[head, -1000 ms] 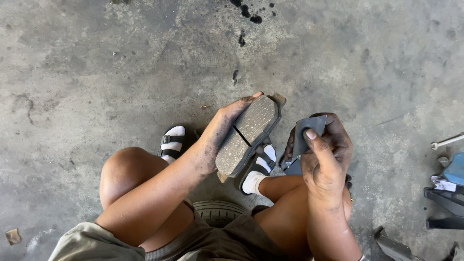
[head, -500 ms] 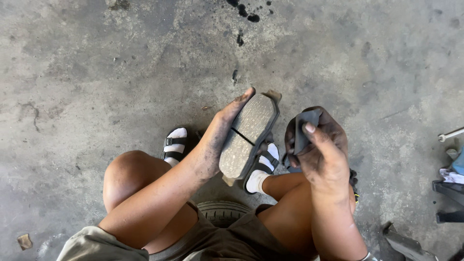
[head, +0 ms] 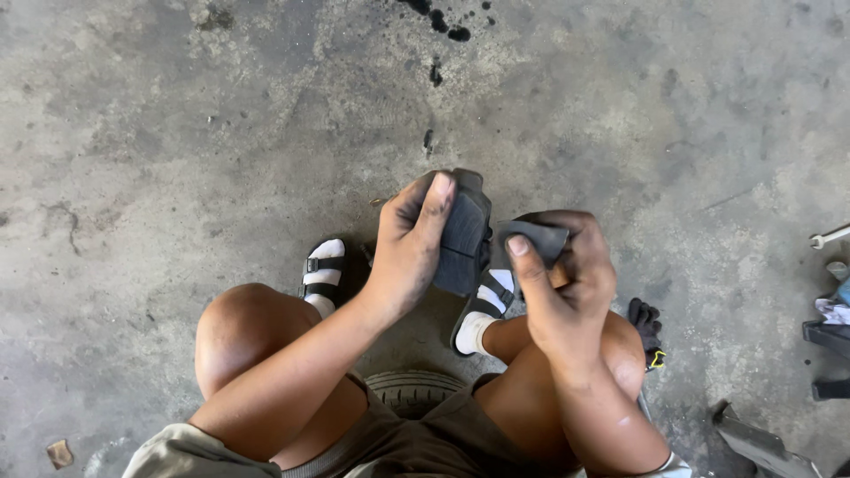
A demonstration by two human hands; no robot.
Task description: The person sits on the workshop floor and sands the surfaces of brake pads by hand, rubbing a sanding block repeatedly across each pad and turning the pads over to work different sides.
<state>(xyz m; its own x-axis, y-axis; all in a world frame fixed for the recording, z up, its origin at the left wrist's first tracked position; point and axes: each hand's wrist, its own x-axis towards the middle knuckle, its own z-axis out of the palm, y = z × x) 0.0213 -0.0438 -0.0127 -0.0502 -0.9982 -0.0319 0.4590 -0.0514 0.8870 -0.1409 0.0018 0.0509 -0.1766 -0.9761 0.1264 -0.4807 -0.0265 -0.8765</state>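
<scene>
Left grip round one brake pad, right grip pinching one grey abrasive sheet.

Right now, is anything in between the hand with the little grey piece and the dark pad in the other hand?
Nothing visible. The right hand pinches a small grey piece, and the left hand grips the dark pad beside it. Only a narrow open gap separates piece and pad, with a sandalled foot far below.
</scene>
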